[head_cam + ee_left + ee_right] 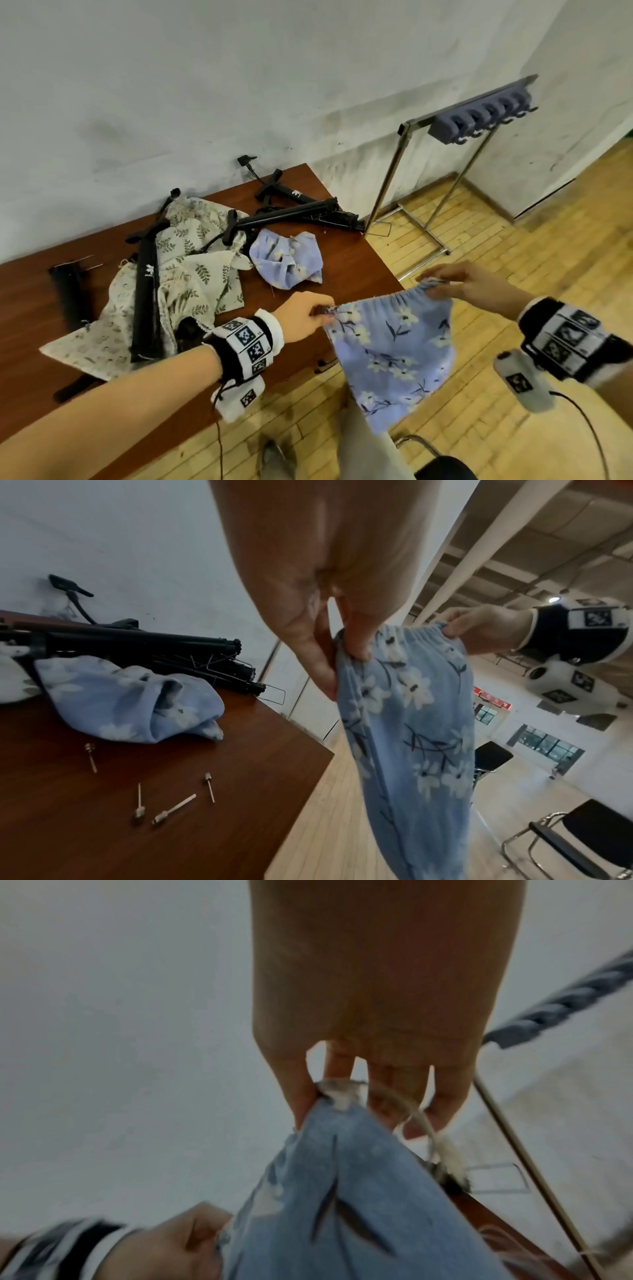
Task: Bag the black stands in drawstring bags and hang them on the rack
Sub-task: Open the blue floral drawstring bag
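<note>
A blue floral drawstring bag [394, 346] [411, 723] [342, 1204] hangs off the table's right edge, stretched between both hands. My left hand [308, 317] [339, 658] pinches the left end of its gathered top hem. My right hand [445, 282] [342, 1096] pinches the right end, where a pale cord shows. Several folded black stands [294, 214] [137, 645] lie on the brown table [349, 274]; another stand [145, 291] rests on cream leaf-print bags [191, 270]. A second blue floral bag [287, 260] [137, 699] lies crumpled mid-table. The rack [479, 113] stands right of the table, its hooks bare.
Several small metal pins [171, 802] lie on the table near its front edge. Black chairs [582, 840] stand on the wooden floor to the right. A white wall runs behind the table and rack.
</note>
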`<control>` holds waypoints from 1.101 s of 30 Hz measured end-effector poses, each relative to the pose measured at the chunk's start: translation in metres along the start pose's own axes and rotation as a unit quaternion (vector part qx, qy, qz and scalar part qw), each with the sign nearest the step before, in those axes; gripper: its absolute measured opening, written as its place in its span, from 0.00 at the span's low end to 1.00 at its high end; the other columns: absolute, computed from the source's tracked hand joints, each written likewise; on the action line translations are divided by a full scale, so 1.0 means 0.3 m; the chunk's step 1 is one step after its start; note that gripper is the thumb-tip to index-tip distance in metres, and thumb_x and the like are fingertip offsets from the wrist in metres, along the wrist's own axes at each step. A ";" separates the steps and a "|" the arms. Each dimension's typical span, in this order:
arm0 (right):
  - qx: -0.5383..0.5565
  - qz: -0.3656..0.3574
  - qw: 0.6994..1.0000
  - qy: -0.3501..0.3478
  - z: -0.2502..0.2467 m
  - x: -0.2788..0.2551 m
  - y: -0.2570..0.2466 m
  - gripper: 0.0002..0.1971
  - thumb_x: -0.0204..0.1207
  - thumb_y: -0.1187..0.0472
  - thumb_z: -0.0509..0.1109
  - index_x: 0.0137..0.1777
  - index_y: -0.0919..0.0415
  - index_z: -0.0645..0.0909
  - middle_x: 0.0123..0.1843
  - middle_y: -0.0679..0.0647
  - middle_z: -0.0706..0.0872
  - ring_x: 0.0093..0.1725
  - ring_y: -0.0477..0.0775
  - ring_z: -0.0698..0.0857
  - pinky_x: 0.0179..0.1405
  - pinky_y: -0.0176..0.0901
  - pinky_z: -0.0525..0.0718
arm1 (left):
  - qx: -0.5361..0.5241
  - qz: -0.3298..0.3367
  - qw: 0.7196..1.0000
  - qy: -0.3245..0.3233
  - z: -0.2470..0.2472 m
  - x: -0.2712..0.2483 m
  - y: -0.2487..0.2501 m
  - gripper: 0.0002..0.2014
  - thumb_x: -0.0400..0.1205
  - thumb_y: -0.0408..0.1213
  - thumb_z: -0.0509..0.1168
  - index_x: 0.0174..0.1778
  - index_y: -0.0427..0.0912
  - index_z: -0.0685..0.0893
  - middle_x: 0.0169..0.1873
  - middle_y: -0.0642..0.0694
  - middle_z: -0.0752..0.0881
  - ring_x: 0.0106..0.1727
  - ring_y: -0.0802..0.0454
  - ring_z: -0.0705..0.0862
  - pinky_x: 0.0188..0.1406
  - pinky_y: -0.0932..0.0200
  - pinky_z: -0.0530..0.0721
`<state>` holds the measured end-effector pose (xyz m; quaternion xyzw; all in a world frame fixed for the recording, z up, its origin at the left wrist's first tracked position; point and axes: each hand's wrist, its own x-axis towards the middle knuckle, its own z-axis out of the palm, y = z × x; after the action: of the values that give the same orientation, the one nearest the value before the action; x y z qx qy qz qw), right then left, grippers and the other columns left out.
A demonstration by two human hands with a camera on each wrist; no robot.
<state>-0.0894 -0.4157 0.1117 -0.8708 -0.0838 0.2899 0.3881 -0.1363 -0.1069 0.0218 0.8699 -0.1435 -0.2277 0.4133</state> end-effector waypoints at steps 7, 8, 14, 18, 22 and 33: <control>0.085 0.139 0.985 -0.048 0.043 0.402 0.160 0.05 0.76 0.64 0.73 0.39 0.62 0.85 0.38 0.54 0.84 0.38 0.52 0.79 0.37 0.40 0.75 | -0.107 -0.032 0.992 0.049 -0.023 0.365 -0.016 0.24 0.71 0.11 0.55 0.41 0.47 0.82 0.45 0.46 0.86 0.48 0.47 0.84 0.45 0.57 0.84; 0.060 0.135 0.989 -0.024 0.052 0.442 0.186 0.11 0.77 0.64 0.72 0.33 0.61 0.80 0.31 0.53 0.78 0.32 0.51 0.74 0.33 0.39 0.70 | -0.113 -0.038 0.992 0.043 -0.030 0.392 -0.024 0.23 0.72 0.11 0.55 0.46 0.44 0.83 0.47 0.46 0.85 0.48 0.49 0.83 0.42 0.64 0.82; -0.046 0.122 0.988 0.085 -0.004 0.746 0.293 0.25 0.81 0.54 0.68 0.27 0.58 0.60 0.24 0.54 0.61 0.25 0.53 0.61 0.30 0.43 0.58 | -0.132 -0.131 0.980 0.065 -0.176 0.538 -0.185 0.17 0.83 0.19 0.56 0.68 0.28 0.75 0.60 0.34 0.81 0.43 0.45 0.81 0.49 0.59 0.82; -0.170 0.160 0.969 0.083 0.031 0.862 0.271 0.16 0.84 0.50 0.60 0.42 0.62 0.73 0.42 0.63 0.81 0.41 0.61 0.79 0.39 0.48 0.79 | -0.153 -0.204 0.951 0.173 -0.269 0.474 -0.317 0.14 0.83 0.19 0.58 0.61 0.29 0.81 0.52 0.37 0.85 0.46 0.52 0.82 0.56 0.56 0.85; -0.292 0.103 0.944 0.116 0.171 0.868 0.165 0.22 0.79 0.49 0.64 0.69 0.59 0.70 0.73 0.63 0.68 0.70 0.70 0.70 0.64 0.64 0.73 | -0.099 -0.268 0.934 0.213 -0.326 0.378 -0.407 0.10 0.82 0.27 0.63 0.55 0.40 0.86 0.56 0.40 0.86 0.60 0.42 0.83 0.65 0.44 0.80; -0.276 0.095 0.942 -0.166 0.648 0.780 0.066 0.18 0.80 0.43 0.62 0.48 0.60 0.70 0.34 0.51 0.72 0.38 0.57 0.79 0.35 0.44 0.76 | 0.209 -0.256 0.942 -0.065 -0.265 0.349 -0.492 0.39 0.74 0.58 0.69 0.79 0.65 0.56 0.83 0.46 0.52 0.84 0.41 0.47 0.77 0.32 0.57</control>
<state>-0.0103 -0.2206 -0.1087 -0.8871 -0.1409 0.4316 0.0838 0.0034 -0.0097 -0.0791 0.9272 0.0134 -0.3471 0.1400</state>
